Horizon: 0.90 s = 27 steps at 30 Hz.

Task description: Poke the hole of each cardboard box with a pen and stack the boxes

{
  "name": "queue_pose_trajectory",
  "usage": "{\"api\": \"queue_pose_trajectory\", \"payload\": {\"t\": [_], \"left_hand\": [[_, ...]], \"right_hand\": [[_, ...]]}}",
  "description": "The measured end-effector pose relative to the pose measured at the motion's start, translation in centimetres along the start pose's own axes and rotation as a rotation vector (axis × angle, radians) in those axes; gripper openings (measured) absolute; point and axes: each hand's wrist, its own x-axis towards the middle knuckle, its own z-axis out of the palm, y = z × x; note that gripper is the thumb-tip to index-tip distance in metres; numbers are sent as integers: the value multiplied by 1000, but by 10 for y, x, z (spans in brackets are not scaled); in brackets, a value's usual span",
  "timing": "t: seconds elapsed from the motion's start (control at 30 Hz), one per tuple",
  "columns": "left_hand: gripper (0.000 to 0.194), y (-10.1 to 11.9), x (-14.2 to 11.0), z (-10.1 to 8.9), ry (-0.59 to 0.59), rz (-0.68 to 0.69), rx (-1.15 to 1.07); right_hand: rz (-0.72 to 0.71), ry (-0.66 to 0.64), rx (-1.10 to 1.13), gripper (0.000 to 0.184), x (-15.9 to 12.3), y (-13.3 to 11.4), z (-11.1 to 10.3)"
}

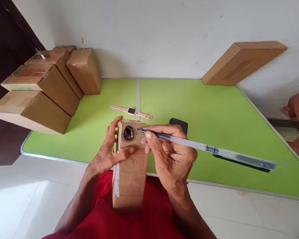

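A person in red clothing sits or stands at a green bench, a long cardboard box between their hands, its near end over the lap and its far end by the bench's edge. The left hand grasps the box by its left side, thumb laid across the upper face. The right hand pinches a clear pen near its tip, which points at the right edge of a dark scribbled ring around a hole.

The hole is already open, and the ring goes all the way round it, dense inside and sketchier outside. By my judgement the marking is well along; whether more ink is wanted, I can't tell.

Beyond the box lie a pink-strapped watch and, partly behind the right hand, a black phone. A cluster of closed cartons stands at the left.

The hole's inside is mostly shadow. I can't make out whether the pen tip touches the cardboard, nor what supports the box underneath. The barcode label is unreadable, and a reddish-brown shape at the far right is blurred and cut off.
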Motion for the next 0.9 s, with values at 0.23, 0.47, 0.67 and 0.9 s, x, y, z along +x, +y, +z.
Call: {"api": "queue_pose_trajectory", "payload": {"t": [0.23,0.47,0.67,0.9], "left_hand": [[108,-7,-10,-13,79,-17,-96],[94,-37,-21,-33,407,3,-196],[98,-33,-21,-30,386,-12,-169],[104,-25,-17,-25,342,-38,-112]], "right_hand": [[-24,32,58,23,21,11,-9],[436,-655,-1022,32,33,51,-38],[511,-720,-1190,23,10,75,-22],[543,-617,-1287,21,13,73,-34]]}}
